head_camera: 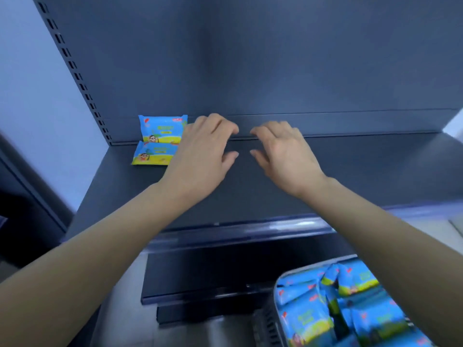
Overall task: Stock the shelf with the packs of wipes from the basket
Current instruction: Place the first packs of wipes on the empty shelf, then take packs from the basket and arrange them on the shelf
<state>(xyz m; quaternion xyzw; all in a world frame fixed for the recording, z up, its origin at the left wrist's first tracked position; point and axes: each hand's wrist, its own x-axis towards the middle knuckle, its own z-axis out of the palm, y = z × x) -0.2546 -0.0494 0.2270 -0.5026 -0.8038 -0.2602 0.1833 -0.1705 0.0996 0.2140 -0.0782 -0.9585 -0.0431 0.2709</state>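
Two packs already sit on the shelf [350, 171], back-left corner. The upright pack [162, 128] stands on its long edge vs. the back panel [250, 58], printed face toward the camera, long axis running left-right along the panel. The flat pack [154, 154] lies face up directly in front of it, long axis also left-right but skewed a bit, left end nearer the camera; its rear edge meets the foot of the standing one. The left hand [208, 149] is palm down over the shelf just right of both packs, its outer edge overlapping their right ends in view; fingers loosely spread, slightly bent, holding nothing, tips at the shelf's back edge. The right hand [283, 151] is beside it, near but apart, thumbs facing each other; palm down, fingers relaxed and a little bent, nothing held. Can't tell whether either hand touches the shelf surface. The basket [275, 291] is bottom right, below shelf level, part cut off by the frame and by the right forearm. The packs in the basket [363, 309] are a jumbled heap, same blue/yellow print, pointing diff. ways, some flat and a couple tipped on edge; blurred, so no exact count. Slotted post [75, 71] runs up the shelf's left side; a lower shelf [200, 271] shows under the front edge.
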